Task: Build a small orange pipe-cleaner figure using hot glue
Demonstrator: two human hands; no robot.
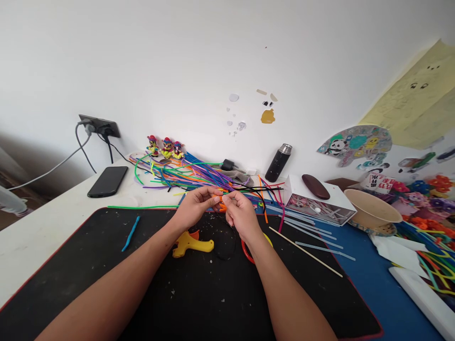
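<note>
Above the far half of the black mat [199, 303], my left hand [197, 207] and my right hand [242, 217] meet with fingertips nearly touching. Both pinch a small orange pipe cleaner [222, 207], which looks bent; the fingers hide much of it. Below my left wrist lies a yellow glue gun [194, 244] with an orange part. A red and yellow curved thing [246, 252] is partly covered by my right wrist. A thin black cord [232, 248] loops on the mat between my forearms.
Behind my hands spreads a pile of coloured pipe cleaners [206, 173]. A phone [107, 182] and a blue twisted piece [131, 234] are at left. Glue sticks [313, 232], a wooden stick [305, 251], a black flask [279, 163], a white box [320, 201] and a bowl [373, 206] are at right.
</note>
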